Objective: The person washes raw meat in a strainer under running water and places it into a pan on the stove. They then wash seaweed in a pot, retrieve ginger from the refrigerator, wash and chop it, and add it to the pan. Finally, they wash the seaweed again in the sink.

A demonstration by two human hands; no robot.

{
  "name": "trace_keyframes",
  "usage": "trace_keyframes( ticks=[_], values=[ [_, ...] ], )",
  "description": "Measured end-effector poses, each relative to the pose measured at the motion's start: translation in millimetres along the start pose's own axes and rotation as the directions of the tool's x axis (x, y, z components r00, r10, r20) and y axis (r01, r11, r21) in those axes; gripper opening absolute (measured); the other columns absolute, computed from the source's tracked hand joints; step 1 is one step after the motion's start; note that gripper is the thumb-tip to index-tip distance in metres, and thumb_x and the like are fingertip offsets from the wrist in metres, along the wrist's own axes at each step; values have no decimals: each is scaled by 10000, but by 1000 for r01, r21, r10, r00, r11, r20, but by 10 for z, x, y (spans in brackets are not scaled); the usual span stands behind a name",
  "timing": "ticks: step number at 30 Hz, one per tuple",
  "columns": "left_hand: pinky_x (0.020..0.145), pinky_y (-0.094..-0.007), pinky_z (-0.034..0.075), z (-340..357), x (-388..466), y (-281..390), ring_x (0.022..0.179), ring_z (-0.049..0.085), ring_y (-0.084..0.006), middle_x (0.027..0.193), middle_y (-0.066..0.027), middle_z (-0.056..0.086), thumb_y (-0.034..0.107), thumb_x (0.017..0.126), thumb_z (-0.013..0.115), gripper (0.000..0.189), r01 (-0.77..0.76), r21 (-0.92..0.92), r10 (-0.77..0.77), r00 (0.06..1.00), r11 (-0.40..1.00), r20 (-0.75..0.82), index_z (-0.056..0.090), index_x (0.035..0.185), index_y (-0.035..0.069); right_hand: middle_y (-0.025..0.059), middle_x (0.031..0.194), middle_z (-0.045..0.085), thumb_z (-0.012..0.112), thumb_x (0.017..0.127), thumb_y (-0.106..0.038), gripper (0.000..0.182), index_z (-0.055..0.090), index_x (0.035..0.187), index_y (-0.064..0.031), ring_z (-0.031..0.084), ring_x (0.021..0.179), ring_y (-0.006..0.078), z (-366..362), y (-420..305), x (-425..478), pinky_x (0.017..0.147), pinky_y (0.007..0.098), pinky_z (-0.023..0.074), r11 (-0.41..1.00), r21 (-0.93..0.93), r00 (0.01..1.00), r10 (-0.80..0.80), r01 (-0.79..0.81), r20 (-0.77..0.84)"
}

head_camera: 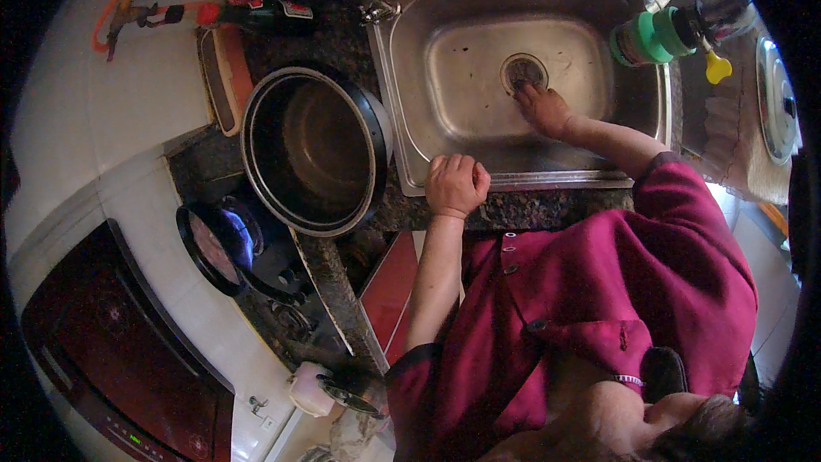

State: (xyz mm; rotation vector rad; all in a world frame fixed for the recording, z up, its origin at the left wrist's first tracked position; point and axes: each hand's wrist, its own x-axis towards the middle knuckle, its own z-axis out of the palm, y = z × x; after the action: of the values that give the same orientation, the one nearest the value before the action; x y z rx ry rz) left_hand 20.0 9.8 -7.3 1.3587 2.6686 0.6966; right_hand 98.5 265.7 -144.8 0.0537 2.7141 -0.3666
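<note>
In the head view a stainless steel sink (474, 112) lies before me. My right hand (545, 110) reaches down into its basin, fingertips at the round drain strainer (524, 69); whether they grip anything is hidden. A few dark specks lie on the basin floor around the drain. My left hand (457, 185) is closed and rests on the sink's front rim, with nothing seen in it. Left of the sink stands a large, deep pot (314, 151) with a dark outside, and its visible inside looks bare.
A frying pan (211, 249) with pinkish food sits by a blue flame (238, 231) on the stove. Green-lidded containers (651, 37) crowd the sink's right end. A chrome faucet (380, 11), a dark glass bottle (276, 15) and a glass lid (777, 102) are around the sink.
</note>
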Motion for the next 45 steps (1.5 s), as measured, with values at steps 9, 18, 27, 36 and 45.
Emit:
trace_keyframes(
  ticks=[9,18,27,36,45],
  values=[
    [683,-416,464,-21,12,6,670,564,-304,689,-86,559,163,725,617,106,-29,6,29,999,1000,-23,551,671,99,299,1383,360,581,816,-277,644,332,1330,21,653,751,385,330,73,98,633,477,537,982,107,984,141,-153,110],
    [714,-406,457,-20,9,14,656,546,-305,681,-99,542,183,734,608,153,-21,8,21,1000,1000,-6,528,647,86,320,1450,252,659,747,-434,876,266,1377,30,621,990,403,115,-78,137,847,470,510,928,233,941,235,-292,244],
    [690,-425,467,-58,14,46,672,566,-324,690,-97,571,167,728,620,107,5,42,-6,1000,999,22,561,674,96,298,1433,314,665,728,-431,964,186,1441,5,623,995,392,166,-100,67,850,460,509,938,195,944,240,-285,226],
    [679,-423,464,-61,28,38,662,564,-315,688,-94,572,165,729,618,105,-8,9,8,1000,1000,30,563,672,96,279,1455,298,669,727,-368,944,173,1452,-20,620,1012,386,132,-83,-53,849,454,510,947,208,960,205,-243,191],
    [728,-412,455,-43,22,44,664,554,-309,680,-100,546,186,740,605,145,-19,14,19,1000,1000,-8,542,655,86,277,1417,353,661,744,-394,921,193,1440,-11,595,1050,400,291,-71,-4,880,468,493,919,284,961,247,-274,128]
  ],
)
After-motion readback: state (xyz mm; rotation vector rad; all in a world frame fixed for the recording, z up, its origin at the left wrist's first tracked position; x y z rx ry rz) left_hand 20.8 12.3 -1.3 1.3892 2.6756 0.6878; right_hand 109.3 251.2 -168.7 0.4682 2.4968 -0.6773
